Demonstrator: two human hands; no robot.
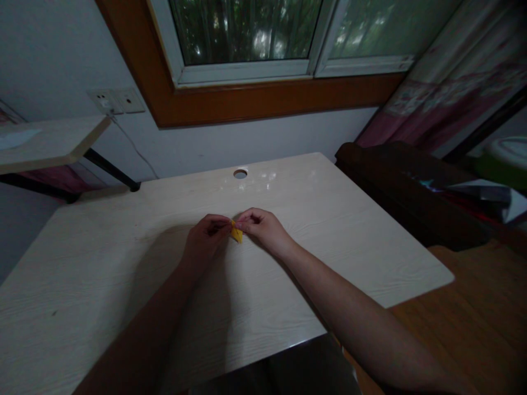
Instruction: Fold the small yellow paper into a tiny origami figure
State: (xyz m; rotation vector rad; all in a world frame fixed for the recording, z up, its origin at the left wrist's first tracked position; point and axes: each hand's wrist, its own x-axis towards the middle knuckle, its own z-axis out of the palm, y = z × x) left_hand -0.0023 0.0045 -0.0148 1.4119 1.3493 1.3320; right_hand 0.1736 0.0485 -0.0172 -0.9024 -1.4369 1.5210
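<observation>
A small folded piece of yellow paper (236, 233) is pinched between both of my hands above the middle of a pale wooden desk (102, 274). My left hand (206, 237) has its fingers closed on the paper's left side. My right hand (263, 226) grips the right side with its fingertips pressed together. Most of the paper is hidden by my fingers.
A round cable hole (240, 173) lies near the desk's far edge. A shelf (45, 142) sticks out at the left under wall sockets (117, 101). A dark wooden piece of furniture (411, 192) stands at the right, with a window (247, 33) and curtain (453, 82) behind.
</observation>
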